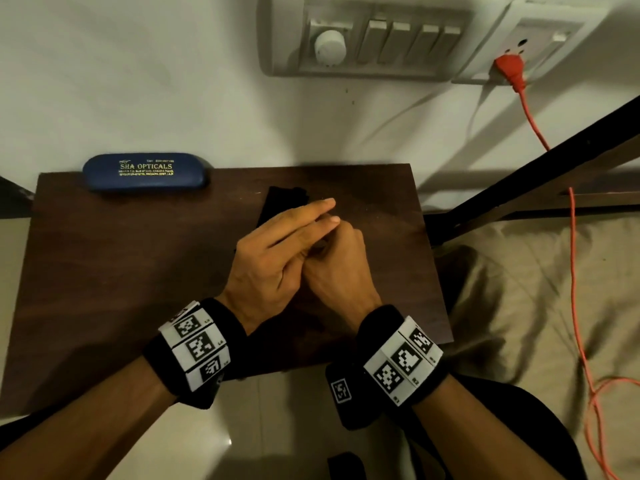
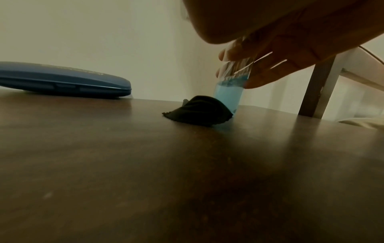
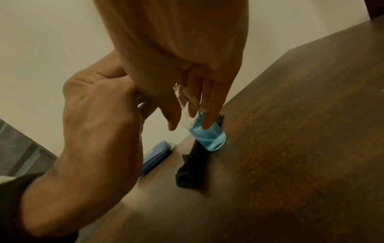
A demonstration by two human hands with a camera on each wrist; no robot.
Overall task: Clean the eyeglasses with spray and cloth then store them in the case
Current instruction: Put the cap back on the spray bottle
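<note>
Marker-banded wrists sit closest, the right hand (image 3: 187, 69) wrapped round a clear spray bottle (image 3: 204, 131) of blue liquid over the black cloth (image 2: 197, 110), the left hand (image 1: 273, 254) pinching at its top — likely the cap. Steady the bottle upright. No eyeglasses show; the blue case (image 1: 145, 172) lies closed behind.

dark wooden table (image 1: 104, 271) | pale wall (image 1: 138, 81) | switch panel (image 1: 367, 36) | orange cord (image 1: 575, 271)
</note>
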